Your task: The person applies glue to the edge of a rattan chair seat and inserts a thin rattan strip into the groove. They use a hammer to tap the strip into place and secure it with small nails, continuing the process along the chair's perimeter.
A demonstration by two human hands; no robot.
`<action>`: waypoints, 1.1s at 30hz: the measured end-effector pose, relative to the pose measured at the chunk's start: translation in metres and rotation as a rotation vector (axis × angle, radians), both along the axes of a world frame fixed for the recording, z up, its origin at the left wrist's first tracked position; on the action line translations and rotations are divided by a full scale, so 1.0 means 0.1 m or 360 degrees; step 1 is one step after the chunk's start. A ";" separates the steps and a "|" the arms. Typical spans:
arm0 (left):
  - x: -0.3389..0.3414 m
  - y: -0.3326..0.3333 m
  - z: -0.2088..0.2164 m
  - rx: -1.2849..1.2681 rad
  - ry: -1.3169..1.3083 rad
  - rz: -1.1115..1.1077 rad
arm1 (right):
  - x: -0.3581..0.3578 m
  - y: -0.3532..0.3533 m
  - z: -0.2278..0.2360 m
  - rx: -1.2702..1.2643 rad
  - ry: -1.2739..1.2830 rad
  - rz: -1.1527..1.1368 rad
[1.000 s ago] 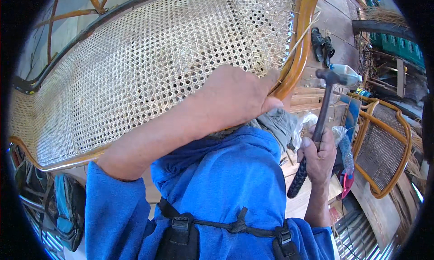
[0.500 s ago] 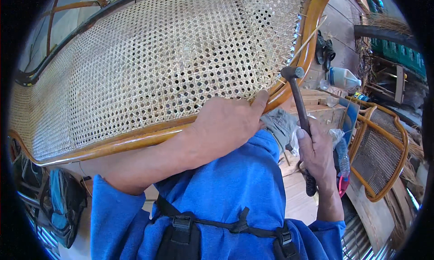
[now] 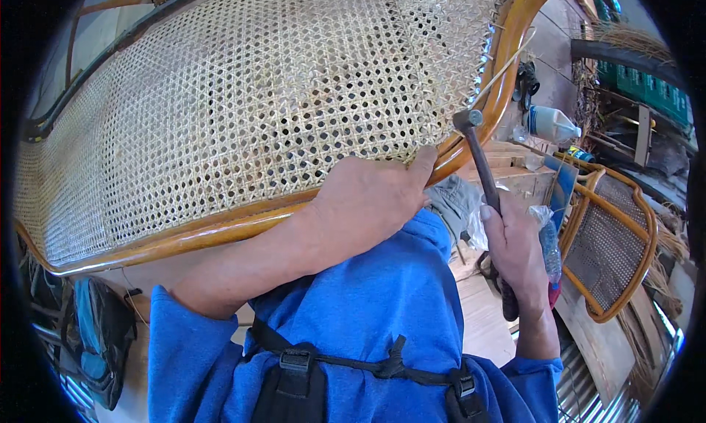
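A long panel of woven cane webbing (image 3: 294, 92) slants across the upper view, set in a glossy brown rattan frame (image 3: 169, 240). My left hand (image 3: 368, 195) grips the frame at its lower right corner, with one finger pressed along the webbing's edge and the others partly hidden. Wrapped in my right hand (image 3: 515, 246) is a hammer (image 3: 484, 162) with a dark handle, its head raised over the frame near that finger. A pale cane strip (image 3: 507, 68) runs loosely along the frame's right side, its lower end near the hammer head.
At the right rest a whitish plastic bottle (image 3: 553, 123), a smaller cane-woven chair part (image 3: 610, 250) and a flat board (image 3: 599, 349). A dark backpack with blue panels (image 3: 92, 342) stands at the lower left. Green crates (image 3: 647, 88) sit at the far right.
The hammer has shifted slightly left, with its head still over the frame's corner. My left hand keeps its place. The surroundings on the right have slid slightly leftward in view.
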State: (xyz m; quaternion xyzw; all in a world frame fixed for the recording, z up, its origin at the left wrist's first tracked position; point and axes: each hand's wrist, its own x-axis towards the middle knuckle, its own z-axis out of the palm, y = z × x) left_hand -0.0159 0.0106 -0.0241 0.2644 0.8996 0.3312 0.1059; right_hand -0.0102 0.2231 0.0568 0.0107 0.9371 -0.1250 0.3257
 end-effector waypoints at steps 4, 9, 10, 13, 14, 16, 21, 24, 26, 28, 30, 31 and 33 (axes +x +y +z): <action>-0.01 -0.01 0.00 0.0056 -0.0010 -0.0001 | 0.04 -0.01 0.05 -0.0201 0.0050 -0.0154; 0.00 0.00 -0.02 0.0031 -0.0014 -0.0002 | 0.00 -0.01 0.01 -0.0003 -0.0039 -0.0037; -0.01 -0.01 -0.01 0.0035 -0.0027 -0.0020 | 0.01 -0.01 0.01 -0.0058 -0.0009 -0.0096; -0.01 -0.01 -0.04 0.0102 -0.0053 -0.0017 | 0.09 0.00 0.03 -0.0233 0.0072 -0.0228; 0.00 0.00 -0.05 0.0134 -0.0060 -0.0007 | 0.11 -0.01 0.04 -0.0285 0.0099 -0.0248; 0.00 -0.01 -0.05 0.0128 -0.0046 0.0010 | 0.09 -0.02 0.05 -0.0234 0.0091 -0.0162; -0.05 -0.02 0.02 -0.0031 -0.0242 -0.0077 | 0.02 0.01 0.03 -0.0212 -0.0023 -0.0220; -0.02 0.00 -0.02 0.0058 -0.0076 -0.0010 | 0.06 0.02 0.02 -0.0334 0.0161 -0.0218; -0.01 -0.01 -0.03 0.0086 -0.0061 0.0008 | 0.06 -0.02 0.02 -0.0233 0.0249 -0.0071; 0.00 -0.01 -0.05 0.0099 -0.0054 0.0015 | 0.03 -0.03 0.01 -0.0127 0.0203 0.0000; -0.01 -0.01 -0.05 0.0092 -0.0069 0.0004 | -0.02 0.00 0.00 -0.0011 0.0026 -0.0006; -0.03 -0.01 -0.03 0.0078 -0.0088 -0.0011 | -0.01 0.00 0.00 -0.0107 0.0059 -0.0102; -0.03 -0.01 -0.04 0.0078 -0.0095 -0.0013 | 0.03 0.01 0.02 -0.0303 0.0127 -0.0294</action>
